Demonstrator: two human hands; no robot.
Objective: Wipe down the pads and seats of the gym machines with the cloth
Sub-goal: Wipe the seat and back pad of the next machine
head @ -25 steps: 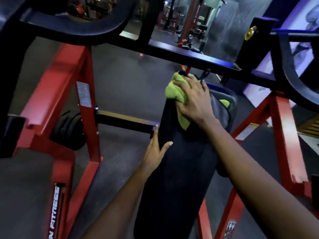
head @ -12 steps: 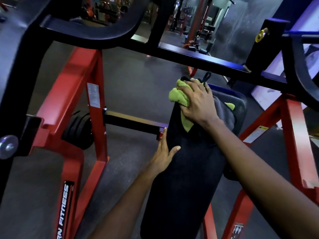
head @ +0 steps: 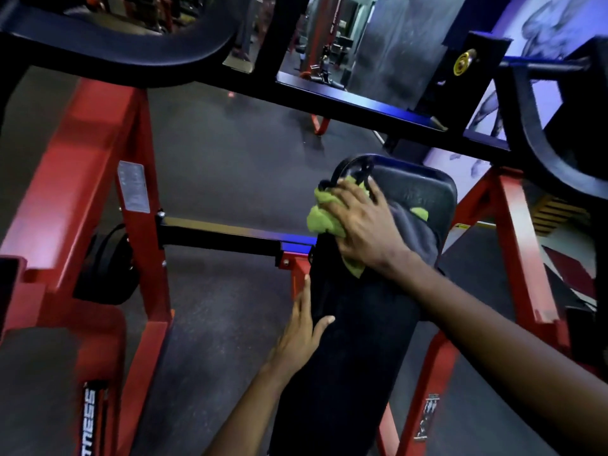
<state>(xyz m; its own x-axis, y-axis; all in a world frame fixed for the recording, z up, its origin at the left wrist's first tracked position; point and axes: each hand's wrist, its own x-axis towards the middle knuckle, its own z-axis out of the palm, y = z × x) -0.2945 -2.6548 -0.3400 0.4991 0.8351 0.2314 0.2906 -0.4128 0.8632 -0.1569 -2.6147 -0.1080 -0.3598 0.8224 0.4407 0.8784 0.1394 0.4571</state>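
Right hand [head: 365, 225] presses cloth [head: 324, 218] on pad [head: 345, 357]; pad runs lengthwise away.

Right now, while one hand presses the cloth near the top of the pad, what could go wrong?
1. The green cloth is bunched under the right hand and hangs over the left edge of the black pad; it may slip off.
2. The black loop at the pad's top lies by the fingertips; the cloth may snag there.
3. The left hand rests only on the pad's edge, so it may steady little.
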